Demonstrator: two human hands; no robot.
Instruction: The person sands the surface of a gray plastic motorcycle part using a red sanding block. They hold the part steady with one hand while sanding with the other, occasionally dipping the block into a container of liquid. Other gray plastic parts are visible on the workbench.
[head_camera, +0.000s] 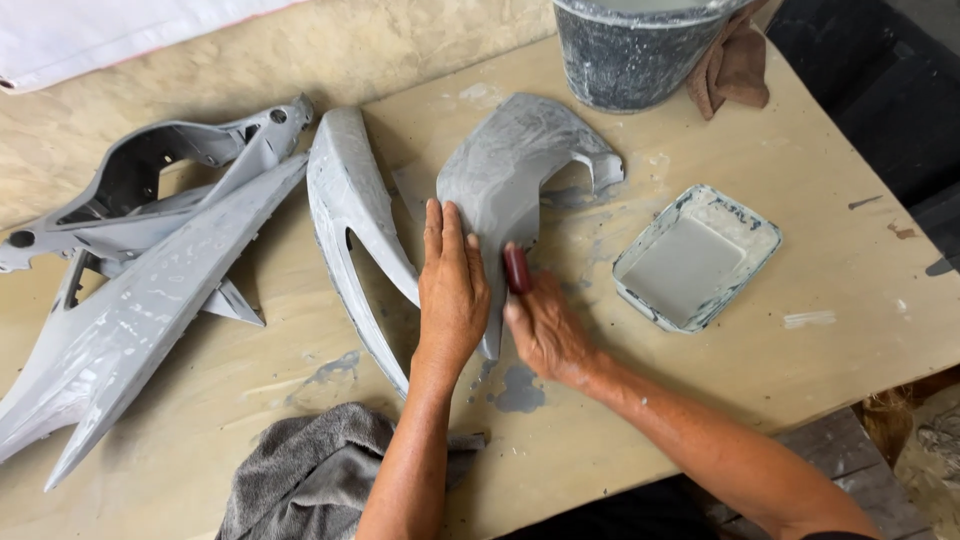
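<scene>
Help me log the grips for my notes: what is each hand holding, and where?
Right hand grips a dark red block by its lower end. Left hand presses flat on the grey fairing panel's lower part.

You have no packages, labels, signs or screens before you. Nothing on the worktop shows a printed face or a wrapper.
</scene>
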